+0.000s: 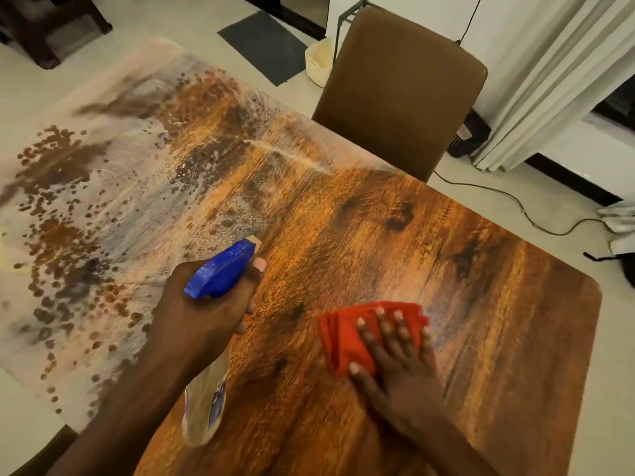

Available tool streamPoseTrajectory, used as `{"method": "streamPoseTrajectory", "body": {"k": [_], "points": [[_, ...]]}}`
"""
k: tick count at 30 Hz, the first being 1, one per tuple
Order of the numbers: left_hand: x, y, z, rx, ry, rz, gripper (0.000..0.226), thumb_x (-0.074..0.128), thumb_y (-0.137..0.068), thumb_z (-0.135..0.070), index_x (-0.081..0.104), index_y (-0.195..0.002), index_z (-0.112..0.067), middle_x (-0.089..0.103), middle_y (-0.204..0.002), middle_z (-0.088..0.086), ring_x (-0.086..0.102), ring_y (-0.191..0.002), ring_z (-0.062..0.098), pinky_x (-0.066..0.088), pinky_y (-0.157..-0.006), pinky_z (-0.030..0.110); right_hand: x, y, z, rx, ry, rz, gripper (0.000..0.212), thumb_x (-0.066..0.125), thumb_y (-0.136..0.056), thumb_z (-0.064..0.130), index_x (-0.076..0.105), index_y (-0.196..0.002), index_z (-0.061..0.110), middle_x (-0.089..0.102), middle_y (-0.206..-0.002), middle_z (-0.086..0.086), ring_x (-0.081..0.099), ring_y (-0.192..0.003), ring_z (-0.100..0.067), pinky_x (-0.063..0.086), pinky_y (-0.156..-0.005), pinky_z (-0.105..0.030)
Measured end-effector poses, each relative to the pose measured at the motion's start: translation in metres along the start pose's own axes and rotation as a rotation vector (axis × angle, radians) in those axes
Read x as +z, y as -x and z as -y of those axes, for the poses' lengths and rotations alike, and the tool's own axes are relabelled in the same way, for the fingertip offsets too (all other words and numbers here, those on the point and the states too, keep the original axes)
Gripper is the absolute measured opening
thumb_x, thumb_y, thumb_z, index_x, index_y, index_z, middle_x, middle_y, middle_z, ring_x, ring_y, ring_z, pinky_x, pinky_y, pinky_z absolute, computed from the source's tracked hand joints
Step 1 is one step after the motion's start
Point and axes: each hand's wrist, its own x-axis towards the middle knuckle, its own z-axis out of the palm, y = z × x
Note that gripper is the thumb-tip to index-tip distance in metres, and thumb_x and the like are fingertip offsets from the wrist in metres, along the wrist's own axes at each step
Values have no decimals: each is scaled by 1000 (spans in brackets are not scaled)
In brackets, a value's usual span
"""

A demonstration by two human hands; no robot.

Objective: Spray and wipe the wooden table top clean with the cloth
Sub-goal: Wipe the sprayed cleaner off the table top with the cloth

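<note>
Gripping the spray bottle (pixel 220 273) in our left hand (pixel 206 304), fingers wrapped round the neck, index finger up by the trigger under the blue head, nozzle aimed out over the far part of the wooden table top (pixel 464 269). Our right hand (pixel 402 359) lies flat on the folded red cloth (pixel 347 334), fingers spread and pressing it onto the near right part of the wood, not clenched round it. Far left half of the top is covered in wet droplets and whitish smears; near right half looks dry. We judge spraying is about done there and wiping is next. Risks: more spray adds to the pooling on the left and liquid could run off the edge; the bottle held low could knock the table as the cloth sweeps across; a flat palm could slip on wet wood and leave streaks; overspray could reach the brown chair (pixel 402 87) just beyond the far edge.
</note>
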Motion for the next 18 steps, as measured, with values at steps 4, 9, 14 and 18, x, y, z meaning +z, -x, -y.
{"method": "streamPoseTrajectory", "body": {"k": [4,9,14,18], "points": [[2,5,3,-39,26,24,47,65,-79,-68,74,-72,-22,75,-62,10,68,-45,20,61,-64,45,-44,-33,-92,364,-95,48,87,-3,-91,93,-28,-163,52,-33,-176,6,-31,-163,-24,-14,-129,-67],[6,6,5,-4,23,53,49,64,-83,-64,72,-64,-19,72,-57,12,69,-44,21,60,-60,35,-101,-129,-132,602,-192,-18,89,10,-97,91,-19,-169,48,-24,-180,2,-22,-166,-31,-9,-125,-77],[-5,-5,15,-28,101,75,49,66,-77,-65,72,-65,-18,70,-57,17,68,-44,27,57,-50,22,-134,-262,-67,623,-209,-20,82,15,-104,80,-15,-171,42,-20,-182,-3,-18,-166,-36,-9,-123,-79],[-20,-20,16,-59,127,41,47,68,-76,-63,74,-66,-18,74,-59,13,70,-48,29,62,-60,39,-132,-346,35,383,-128,4,82,13,-104,78,-16,-171,40,-25,-180,-5,-22,-165,-37,-15,-123,-77]]}}
